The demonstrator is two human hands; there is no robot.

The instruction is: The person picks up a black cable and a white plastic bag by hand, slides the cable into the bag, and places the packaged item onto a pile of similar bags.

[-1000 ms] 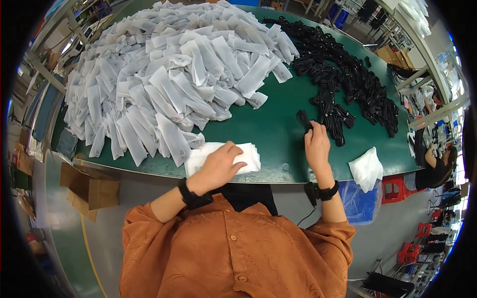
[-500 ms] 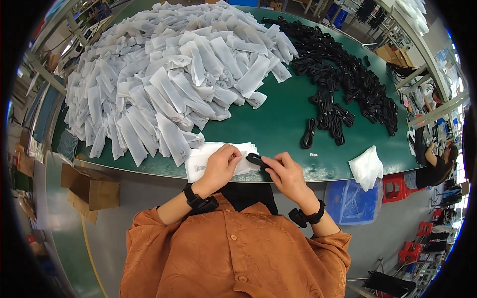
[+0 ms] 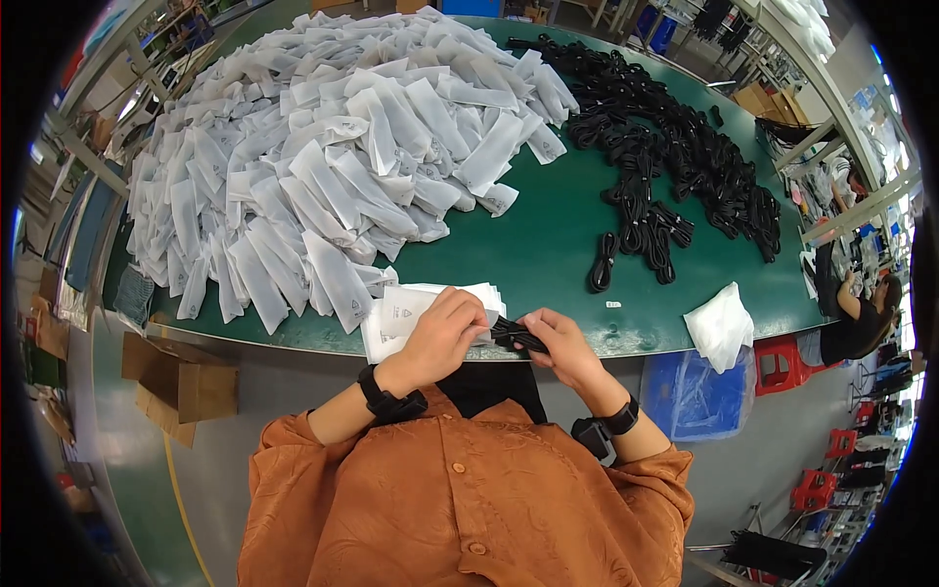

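Black cable (image 3: pixel 516 338) between both grips, apparently entering pouch (image 3: pixel 401 315).

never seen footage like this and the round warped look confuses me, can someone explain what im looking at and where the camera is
There is no machine here: a person works with two bare hands. The camera sits on the person's head and looks down, and its wide lens bends the straight edges. The orange shirt at the bottom is the person's own. In front lies a green table. On it are a big heap of white pouches, a pile of black cables and a small stack of flat pouches at the near edge. The left hand rests on that stack, and the right hand has a black cable bundle in its grip, between both hands.
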